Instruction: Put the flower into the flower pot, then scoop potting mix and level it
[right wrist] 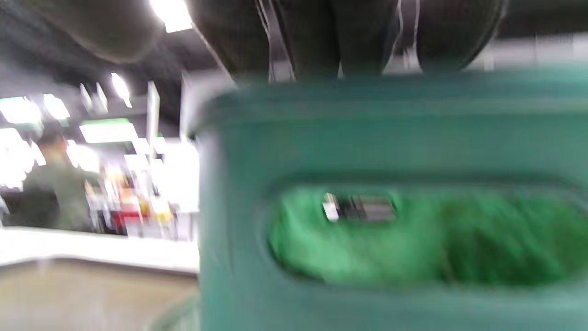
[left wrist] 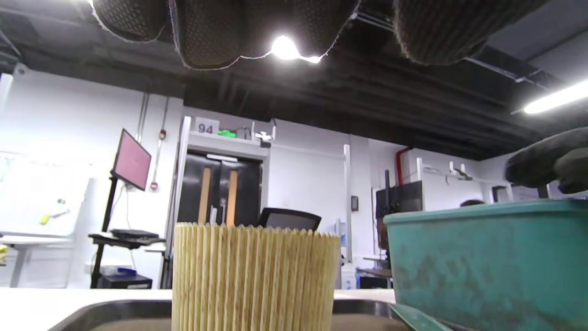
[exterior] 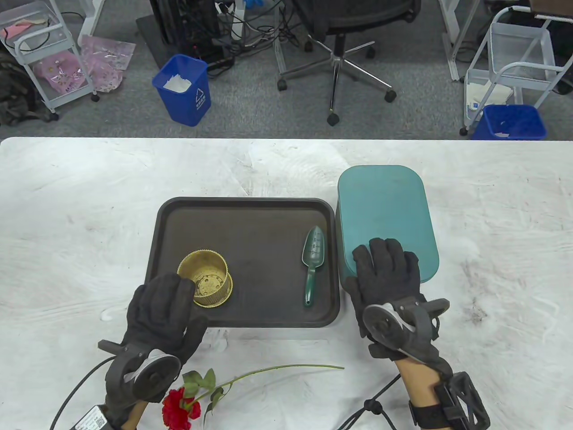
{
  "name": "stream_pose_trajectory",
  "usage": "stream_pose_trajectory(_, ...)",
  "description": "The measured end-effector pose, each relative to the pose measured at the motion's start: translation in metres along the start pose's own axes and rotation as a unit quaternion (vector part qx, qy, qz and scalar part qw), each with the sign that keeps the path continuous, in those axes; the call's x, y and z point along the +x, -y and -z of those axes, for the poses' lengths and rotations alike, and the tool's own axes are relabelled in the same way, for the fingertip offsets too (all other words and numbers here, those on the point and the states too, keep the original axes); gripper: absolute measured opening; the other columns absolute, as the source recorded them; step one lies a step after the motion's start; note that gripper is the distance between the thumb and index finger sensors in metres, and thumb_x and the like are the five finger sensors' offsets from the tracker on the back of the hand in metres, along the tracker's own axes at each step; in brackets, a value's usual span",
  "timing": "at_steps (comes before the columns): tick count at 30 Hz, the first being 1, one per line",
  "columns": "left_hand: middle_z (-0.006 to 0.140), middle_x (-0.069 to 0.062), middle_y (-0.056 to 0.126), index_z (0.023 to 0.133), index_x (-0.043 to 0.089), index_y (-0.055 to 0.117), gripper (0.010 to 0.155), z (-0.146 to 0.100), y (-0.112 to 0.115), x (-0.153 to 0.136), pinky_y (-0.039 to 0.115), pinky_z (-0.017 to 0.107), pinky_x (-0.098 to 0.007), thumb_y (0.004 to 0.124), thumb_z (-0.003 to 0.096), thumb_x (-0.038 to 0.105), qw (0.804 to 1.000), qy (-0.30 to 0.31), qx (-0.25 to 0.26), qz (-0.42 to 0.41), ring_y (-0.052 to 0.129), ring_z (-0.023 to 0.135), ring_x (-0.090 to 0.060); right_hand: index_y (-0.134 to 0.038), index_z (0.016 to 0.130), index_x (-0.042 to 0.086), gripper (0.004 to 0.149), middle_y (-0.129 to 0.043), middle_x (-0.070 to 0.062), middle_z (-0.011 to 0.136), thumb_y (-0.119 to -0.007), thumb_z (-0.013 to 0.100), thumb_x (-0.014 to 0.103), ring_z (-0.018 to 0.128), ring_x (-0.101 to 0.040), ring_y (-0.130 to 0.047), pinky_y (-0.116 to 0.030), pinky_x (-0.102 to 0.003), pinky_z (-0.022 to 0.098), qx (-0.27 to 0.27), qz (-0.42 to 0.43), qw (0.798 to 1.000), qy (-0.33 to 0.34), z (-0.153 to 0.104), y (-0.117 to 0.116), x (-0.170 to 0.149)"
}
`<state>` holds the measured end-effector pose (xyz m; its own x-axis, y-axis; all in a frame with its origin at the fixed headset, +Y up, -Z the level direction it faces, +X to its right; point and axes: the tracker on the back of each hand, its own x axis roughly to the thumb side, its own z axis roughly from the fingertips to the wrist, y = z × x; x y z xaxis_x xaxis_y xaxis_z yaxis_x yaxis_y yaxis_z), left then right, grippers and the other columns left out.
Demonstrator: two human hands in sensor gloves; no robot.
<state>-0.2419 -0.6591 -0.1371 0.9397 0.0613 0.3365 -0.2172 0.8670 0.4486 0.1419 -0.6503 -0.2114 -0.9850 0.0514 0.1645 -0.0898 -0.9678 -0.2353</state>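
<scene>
A yellow ribbed flower pot (exterior: 206, 277) stands empty at the near left of the dark tray (exterior: 250, 210); the left wrist view shows its ribbed wall (left wrist: 252, 276) close up. My left hand (exterior: 172, 291) hovers just in front of it with relaxed fingers (left wrist: 211, 32), holding nothing. A red rose (exterior: 179, 405) lies on the table near the front edge, its stem running right. The green trowel (exterior: 313, 264) lies on the tray's right side. My right hand (exterior: 385, 260) rests with straight fingers (right wrist: 321, 37) on the near end of the teal box's lid (exterior: 385, 215).
The teal box (left wrist: 487, 262) stands right beside the tray, lid on, with a handle recess in its near wall (right wrist: 413, 230). White table surface (exterior: 80, 224) extends left and right. Off the table are blue bins (exterior: 183, 89), an office chair and carts.
</scene>
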Motion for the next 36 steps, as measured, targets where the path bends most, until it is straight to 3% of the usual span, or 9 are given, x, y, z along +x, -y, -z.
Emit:
stream_pose_trajectory(2,0.111,-0.008,0.048,0.104,0.028,0.056,0.073,0.001,0.004,-0.002,0.058,0.076,-0.059,0.070,0.0410,0.062,1.000,-0.003,-0.008,-0.001,0.067,0.101,-0.037,-0.037,0.109,0.023,0.079,-0.030,-0.019,0.120,-0.062,0.046,0.064,0.106,-0.055,-0.032,-0.035,-0.078,0.069,0.110,0.002,0.993,-0.033,0.010,-0.012,-0.004)
stream_pose_trajectory(3,0.111,-0.008,0.049,0.104,0.027,0.056,0.073,0.001,0.006,-0.003,0.058,0.076,-0.059,0.070,0.0410,0.062,1.000,-0.005,-0.012,-0.002,0.067,0.101,-0.037,-0.028,0.109,0.025,0.082,-0.022,-0.018,0.121,-0.061,0.046,0.065,0.107,-0.054,-0.024,-0.028,-0.078,0.070,0.123,-0.008,0.991,-0.041,0.012,-0.016,-0.004)
stream_pose_trajectory(6,0.111,-0.008,0.049,0.104,0.028,0.057,0.073,0.001,0.008,-0.006,0.058,0.076,-0.059,0.070,0.0410,0.062,1.000,-0.007,-0.017,-0.002,0.067,0.101,-0.037,-0.037,0.108,0.025,0.079,-0.036,-0.019,0.119,-0.063,0.045,0.064,0.105,-0.055,-0.038,-0.039,-0.078,0.068,0.048,-0.048,0.997,-0.030,0.010,-0.019,-0.001)
stream_pose_trajectory(9,0.111,-0.008,0.050,0.104,0.027,0.057,0.073,0.001,0.007,-0.006,0.059,0.075,-0.059,0.070,0.0410,0.062,1.000,-0.005,-0.016,-0.002,0.068,0.101,-0.037,-0.034,0.108,0.025,0.079,-0.036,-0.018,0.119,-0.064,0.045,0.062,0.105,-0.055,-0.040,-0.039,-0.079,0.068,0.025,-0.080,0.996,-0.020,0.006,-0.026,0.001)
stream_pose_trajectory(15,0.111,-0.008,0.051,0.104,0.028,0.058,0.072,0.000,0.008,-0.003,0.059,0.076,-0.059,0.070,0.0409,0.062,1.000,0.001,-0.015,0.000,0.069,0.100,-0.037,-0.048,0.105,0.022,0.073,-0.054,-0.019,0.114,-0.065,0.044,0.058,0.101,-0.055,-0.057,-0.052,-0.079,0.064,-0.039,-0.065,0.997,0.007,0.001,-0.018,-0.001)
stream_pose_trajectory(23,0.110,-0.008,0.052,0.103,0.028,0.059,0.072,0.000,0.008,-0.003,0.059,0.076,-0.059,0.070,0.0410,0.062,1.000,0.001,-0.015,0.000,0.070,0.100,-0.036,-0.062,0.099,0.017,0.065,-0.073,-0.020,0.104,-0.067,0.044,0.051,0.090,-0.051,-0.078,-0.067,-0.074,0.059,-0.128,-0.030,0.991,0.011,-0.001,0.017,-0.003)
stream_pose_trajectory(30,0.110,-0.008,0.053,0.103,0.028,0.060,0.071,0.000,0.007,-0.003,0.059,0.075,-0.059,0.070,0.0409,0.062,1.000,0.002,-0.015,0.001,0.071,0.100,-0.036,-0.064,0.096,0.014,0.057,-0.081,-0.020,0.095,-0.074,0.045,0.038,0.075,-0.047,-0.091,-0.081,-0.062,0.048,-0.181,-0.088,0.980,-0.003,0.005,0.053,0.006)
stream_pose_trajectory(36,0.110,-0.008,0.054,0.102,0.028,0.062,0.071,-0.001,0.007,-0.004,0.060,0.075,-0.059,0.070,0.0409,0.062,1.000,0.003,-0.010,-0.001,0.072,0.099,-0.036,-0.068,0.093,0.014,0.052,-0.087,-0.017,0.085,-0.078,0.044,0.031,0.061,-0.042,-0.097,-0.087,-0.052,0.036,-0.200,-0.142,0.967,-0.069,0.015,0.078,0.003)
